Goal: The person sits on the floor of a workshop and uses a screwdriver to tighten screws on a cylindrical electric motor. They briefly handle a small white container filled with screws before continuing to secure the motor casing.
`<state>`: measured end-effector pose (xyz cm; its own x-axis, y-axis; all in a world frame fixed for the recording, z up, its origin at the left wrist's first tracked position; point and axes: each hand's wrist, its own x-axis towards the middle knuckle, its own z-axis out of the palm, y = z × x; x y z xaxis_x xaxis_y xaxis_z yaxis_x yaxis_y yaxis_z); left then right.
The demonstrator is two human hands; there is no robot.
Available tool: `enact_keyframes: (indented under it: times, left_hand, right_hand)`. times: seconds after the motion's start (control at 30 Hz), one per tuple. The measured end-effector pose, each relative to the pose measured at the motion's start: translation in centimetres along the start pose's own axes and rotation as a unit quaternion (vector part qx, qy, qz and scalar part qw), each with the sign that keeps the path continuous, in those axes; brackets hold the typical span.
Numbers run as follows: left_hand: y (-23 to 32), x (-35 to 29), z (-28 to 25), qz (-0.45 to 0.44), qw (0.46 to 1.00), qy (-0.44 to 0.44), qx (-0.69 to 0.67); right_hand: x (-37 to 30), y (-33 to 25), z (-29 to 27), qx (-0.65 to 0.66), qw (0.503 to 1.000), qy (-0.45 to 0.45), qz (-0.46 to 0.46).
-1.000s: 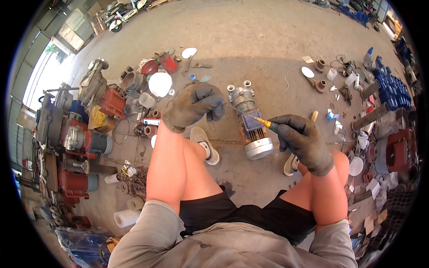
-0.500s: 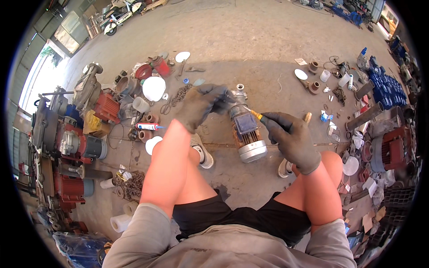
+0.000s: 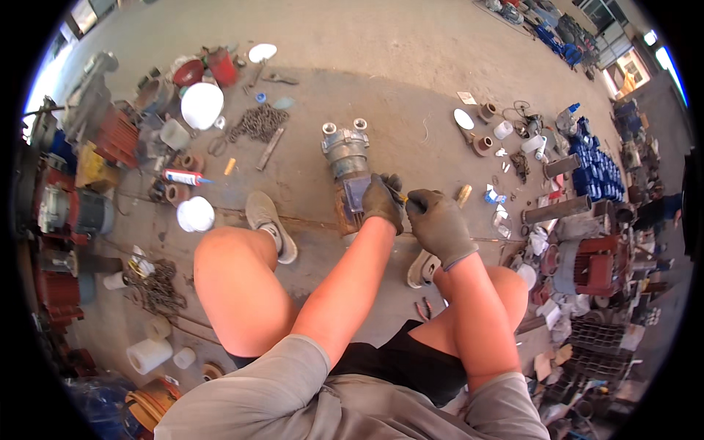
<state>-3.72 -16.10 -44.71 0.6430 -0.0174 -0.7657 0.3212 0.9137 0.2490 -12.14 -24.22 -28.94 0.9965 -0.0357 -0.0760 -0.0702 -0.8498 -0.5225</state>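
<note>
On the floor between my feet lies a small pump (image 3: 345, 155) with an electric motor, two round ports at its far end and a blue-grey terminal box (image 3: 357, 192). My gloved right hand (image 3: 442, 226) is closed just right of the motor, its fingers round a screwdriver (image 3: 402, 197). Only a bit of the screwdriver's yellow part shows between my hands. Beside it, over the motor's right side, my gloved left hand (image 3: 383, 203) has its fingers curled in; what they hold is hidden. My left forearm and glove cover part of the motor's near end.
Left of the pump lie a chain (image 3: 258, 123), a flat metal bar (image 3: 270, 149), a sealant tube (image 3: 186, 177) and a white lid (image 3: 196, 214). Pliers (image 3: 423, 309) lie by my right foot. Motors, pipes (image 3: 556, 210) and blue castings (image 3: 595, 165) crowd both sides.
My left hand has come from the pump's far end back toward me, to my right hand. My right hand has drawn slightly nearer and left with the screwdriver. The view has shifted.
</note>
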Motion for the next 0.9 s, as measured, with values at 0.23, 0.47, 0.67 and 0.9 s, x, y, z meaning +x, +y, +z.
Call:
enact_keyframes:
  times: [0.23,0.47,0.67,0.9]
  left_hand:
    - [2.1,6.0,-1.2,0.045,0.997,0.051,-0.048]
    - [2.4,7.1,-4.6,0.126,0.991,0.04,-0.036]
    - [3.3,7.6,-4.7,0.077,0.994,0.057,-0.057]
    - [3.9,9.4,-4.5,0.022,0.988,0.076,-0.132]
  right_hand:
    - [3.4,1.0,8.8,0.006,0.999,0.019,-0.041]
    - [6.0,-1.2,12.0,-0.011,0.996,-0.09,0.009]
    - [7.5,-2.4,12.8,-0.085,0.99,-0.098,-0.048]
    - [11.4,-6.8,11.8,-0.221,0.951,-0.202,-0.081]
